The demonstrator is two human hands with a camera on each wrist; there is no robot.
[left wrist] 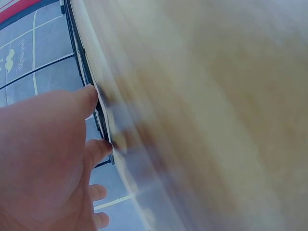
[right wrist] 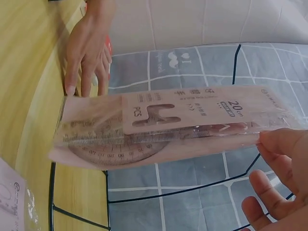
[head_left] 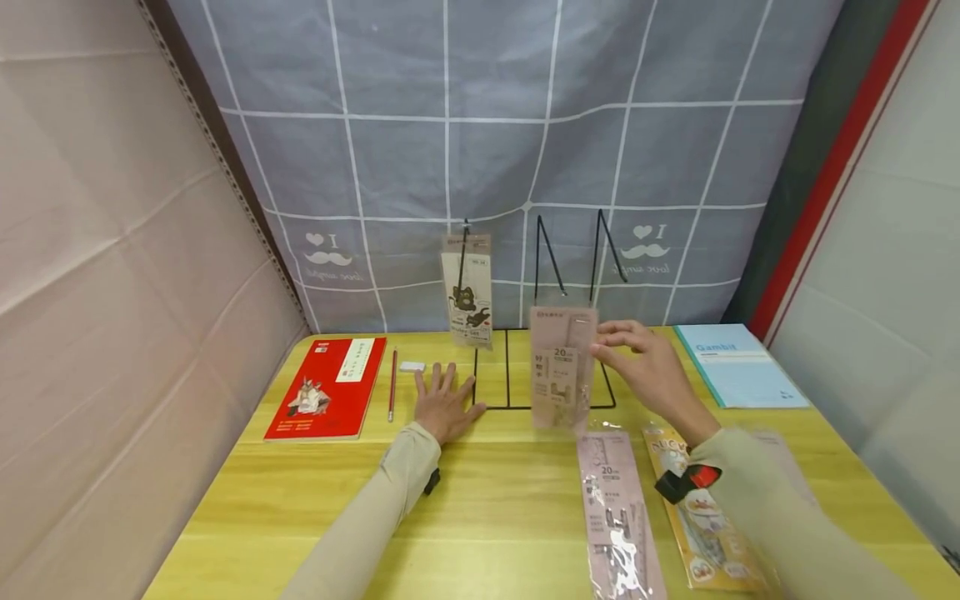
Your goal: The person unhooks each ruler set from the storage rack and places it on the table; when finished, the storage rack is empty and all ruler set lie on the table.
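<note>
My right hand (head_left: 651, 371) pinches the right edge of a pink ruler set package (head_left: 555, 367) between thumb and fingertips. The package stands upright just below the tip of the middle hook on a black wire display rack (head_left: 551, 250). Whether its hole is on the hook I cannot tell. In the right wrist view a clear protractor and ruler show through the package (right wrist: 163, 130). My left hand (head_left: 442, 408) lies with spread fingers on the table, at the left front corner of the rack's base. A cream ruler set package (head_left: 468, 292) hangs on the left hook.
Below the rack lie another pink ruler set package (head_left: 618, 517) and an orange package (head_left: 705, 525), partly under my right sleeve. On the left are a red notebook (head_left: 322, 400), a pencil (head_left: 392, 387) and a white eraser (head_left: 412, 367). A light-blue notebook (head_left: 742, 367) lies at right.
</note>
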